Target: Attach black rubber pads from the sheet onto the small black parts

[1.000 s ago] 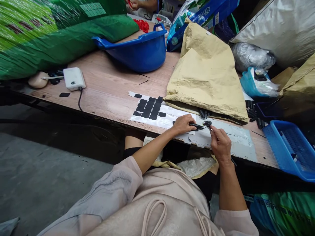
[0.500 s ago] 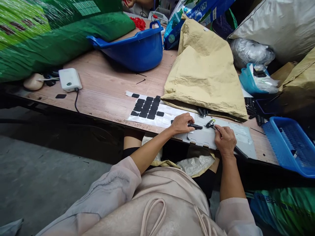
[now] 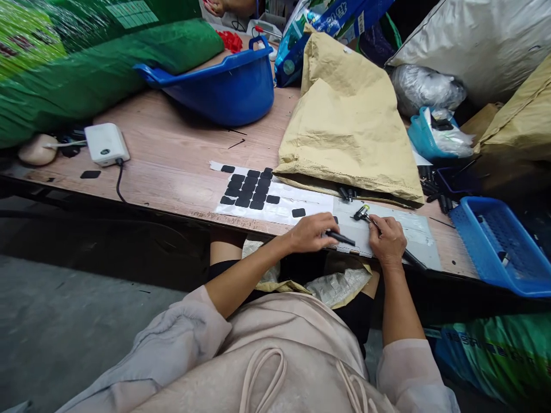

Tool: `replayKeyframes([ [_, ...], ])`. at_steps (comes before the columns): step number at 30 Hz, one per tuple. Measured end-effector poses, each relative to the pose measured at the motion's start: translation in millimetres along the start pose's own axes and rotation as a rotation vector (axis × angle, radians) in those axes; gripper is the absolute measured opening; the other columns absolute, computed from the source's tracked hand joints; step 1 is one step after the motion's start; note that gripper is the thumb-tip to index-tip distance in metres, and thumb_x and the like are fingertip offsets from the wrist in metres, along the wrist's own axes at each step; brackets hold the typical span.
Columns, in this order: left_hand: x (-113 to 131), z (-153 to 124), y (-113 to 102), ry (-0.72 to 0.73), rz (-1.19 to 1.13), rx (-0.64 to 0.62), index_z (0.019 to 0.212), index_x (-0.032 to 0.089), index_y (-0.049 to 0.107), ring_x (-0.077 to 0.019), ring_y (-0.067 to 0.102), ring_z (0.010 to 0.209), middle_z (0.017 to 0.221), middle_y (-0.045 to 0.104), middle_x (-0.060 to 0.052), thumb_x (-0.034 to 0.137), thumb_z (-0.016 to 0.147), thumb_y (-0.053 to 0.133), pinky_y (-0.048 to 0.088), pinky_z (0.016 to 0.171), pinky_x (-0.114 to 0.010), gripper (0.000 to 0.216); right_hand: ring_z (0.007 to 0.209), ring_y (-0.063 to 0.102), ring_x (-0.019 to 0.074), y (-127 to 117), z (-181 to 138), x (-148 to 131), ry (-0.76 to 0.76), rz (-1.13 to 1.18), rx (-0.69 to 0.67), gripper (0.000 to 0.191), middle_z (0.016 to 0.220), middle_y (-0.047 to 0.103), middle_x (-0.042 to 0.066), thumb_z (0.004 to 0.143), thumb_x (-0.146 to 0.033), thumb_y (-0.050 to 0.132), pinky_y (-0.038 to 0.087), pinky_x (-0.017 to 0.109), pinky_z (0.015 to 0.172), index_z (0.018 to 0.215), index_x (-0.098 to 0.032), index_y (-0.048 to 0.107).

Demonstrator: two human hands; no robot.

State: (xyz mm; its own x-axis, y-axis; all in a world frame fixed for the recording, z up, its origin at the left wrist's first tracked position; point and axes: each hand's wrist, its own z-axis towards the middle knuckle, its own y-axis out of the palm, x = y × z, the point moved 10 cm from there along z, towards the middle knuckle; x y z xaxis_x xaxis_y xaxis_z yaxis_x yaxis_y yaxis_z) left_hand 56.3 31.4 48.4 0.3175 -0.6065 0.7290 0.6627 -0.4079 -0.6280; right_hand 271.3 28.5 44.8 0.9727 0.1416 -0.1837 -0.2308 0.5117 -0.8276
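My left hand point(image 3: 316, 232) is closed on a slim black tube-like piece point(image 3: 343, 237), which points right and slightly toward me above the front edge of the grey board point(image 3: 413, 229). In my right hand point(image 3: 388, 241) is a small hammer point(image 3: 361, 212) with a shiny metal head and a yellow-green face. Its black handle comes out behind the hand. The hammer head is close to the board, apart from the black piece. Left of the board lies a white sheet point(image 3: 282, 213) bearing several black rounded patches point(image 3: 248, 183).
Behind my hands lies a tan paper sack point(image 3: 348, 126), with small black parts point(image 3: 346, 193) at its lower edge. A blue basin point(image 3: 219, 92), a white box with a cable point(image 3: 106, 143) and a blue basket point(image 3: 486, 241) stand on the table. Another person's hand point(image 3: 215, 7) shows at the back.
My left hand has drawn the black piece toward the table's front edge and tilted it, uncovering a black patch on the sheet. My right hand keeps the hammer over the board. The view has shifted slightly.
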Motion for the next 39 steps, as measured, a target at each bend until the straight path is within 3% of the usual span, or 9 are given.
replayKeyframes([
  [4, 19.7, -51.0, 46.2, -0.001, -0.073, -0.272, 0.112, 0.023, 0.072, -0.0181, 0.07, 0.096, 0.107, 0.076, -0.004, 0.036, 0.097, 0.069, 0.049, 0.081, -0.025, 0.02, 0.088, 0.054, 0.0222, -0.4, -0.1, -0.6, 0.009, -0.022, 0.002, 0.028, 0.095, 0.067, 0.007, 0.095, -0.03, 0.057, 0.043, 0.034, 0.08, 0.113, -0.025, 0.078],
  [12, -87.7, -123.3, 104.8, -0.628, 0.325, -0.599, 0.115, 0.021, 0.075, -0.0292, 0.073, 0.11, 0.119, 0.077, -0.012, 0.027, 0.092, 0.07, 0.055, 0.084, -0.033, 0.025, 0.088, 0.054, 0.0223, -0.7, -0.3, -2.5, 0.005, -0.032, -0.001, 0.029, 0.096, 0.068, 0.007, 0.096, -0.03, 0.057, 0.044, 0.034, 0.081, 0.114, -0.025, 0.078],
  [16, -51.8, -107.9, 94.9, -0.449, 0.193, -0.747, 0.113, 0.022, 0.076, -0.025, 0.074, 0.099, 0.109, 0.079, -0.008, 0.03, 0.089, 0.074, 0.051, 0.075, -0.028, 0.025, 0.089, 0.054, 0.0227, -0.1, -1.0, -2.8, 0.007, -0.031, -0.006, 0.029, 0.096, 0.067, 0.007, 0.096, -0.03, 0.057, 0.043, 0.034, 0.081, 0.114, -0.025, 0.078],
  [19, -8.7, -58.5, 58.2, -0.222, -0.035, -0.655, 0.11, 0.023, 0.076, -0.0175, 0.071, 0.082, 0.094, 0.078, -0.003, 0.035, 0.093, 0.072, 0.047, 0.07, -0.024, 0.022, 0.089, 0.053, 0.0229, 1.0, -1.4, -2.2, 0.015, -0.019, -0.015, 0.029, 0.096, 0.066, 0.008, 0.096, -0.03, 0.056, 0.043, 0.035, 0.082, 0.114, -0.025, 0.078],
  [21, -2.2, -12.9, 24.0, -0.148, -0.053, -0.477, 0.11, 0.021, 0.076, -0.0166, 0.07, 0.086, 0.098, 0.078, -0.003, 0.035, 0.098, 0.065, 0.047, 0.075, -0.024, 0.021, 0.09, 0.052, 0.0229, 1.5, -1.5, -1.7, 0.017, -0.012, -0.018, 0.029, 0.097, 0.066, 0.008, 0.095, -0.03, 0.057, 0.043, 0.035, 0.083, 0.115, -0.025, 0.078],
  [25, -38.3, 67.5, -34.4, -0.234, 0.28, -0.029, 0.125, 0.021, 0.071, -0.0224, 0.068, 0.102, 0.117, 0.071, -0.008, 0.022, 0.098, 0.057, 0.05, 0.084, -0.03, 0.03, 0.09, 0.053, 0.0228, 1.3, -1.3, -1.0, 0.018, -0.007, -0.015, 0.029, 0.096, 0.066, 0.007, 0.095, -0.029, 0.057, 0.044, 0.035, 0.082, 0.115, -0.025, 0.078],
  [28, -61.1, 101.6, -32.1, -0.253, 0.433, -0.016, 0.129, 0.024, 0.068, -0.0233, 0.067, 0.103, 0.127, 0.063, -0.008, 0.016, 0.094, 0.059, 0.049, 0.081, -0.031, 0.037, 0.09, 0.054, 0.0225, 1.7, -1.1, -1.2, 0.023, 0.003, -0.026, 0.028, 0.095, 0.066, 0.007, 0.096, -0.03, 0.057, 0.044, 0.035, 0.082, 0.114, -0.025, 0.078],
  [33, -63.7, 115.4, -25.9, -0.226, 0.512, -0.063, 0.116, 0.02, 0.069, -0.0248, 0.064, 0.104, 0.127, 0.059, -0.01, 0.016, 0.09, 0.067, 0.047, 0.078, -0.031, 0.026, 0.09, 0.053, 0.0223, 1.9, -0.9, -2.0, 0.034, 0.006, -0.045, 0.028, 0.096, 0.066, 0.007, 0.095, -0.029, 0.057, 0.043, 0.034, 0.081, 0.115, -0.025, 0.077],
  [39, -41.6, 79.7, -34.9, -0.158, 0.457, -0.033, 0.116, 0.02, 0.068, -0.0251, 0.061, 0.105, 0.111, 0.068, -0.008, 0.026, 0.094, 0.067, 0.046, 0.087, -0.034, 0.022, 0.089, 0.054, 0.0223, 0.3, -1.2, -2.8, 0.024, 0.007, -0.028, 0.029, 0.096, 0.067, 0.007, 0.097, -0.031, 0.056, 0.044, 0.034, 0.082, 0.115, -0.025, 0.077],
])
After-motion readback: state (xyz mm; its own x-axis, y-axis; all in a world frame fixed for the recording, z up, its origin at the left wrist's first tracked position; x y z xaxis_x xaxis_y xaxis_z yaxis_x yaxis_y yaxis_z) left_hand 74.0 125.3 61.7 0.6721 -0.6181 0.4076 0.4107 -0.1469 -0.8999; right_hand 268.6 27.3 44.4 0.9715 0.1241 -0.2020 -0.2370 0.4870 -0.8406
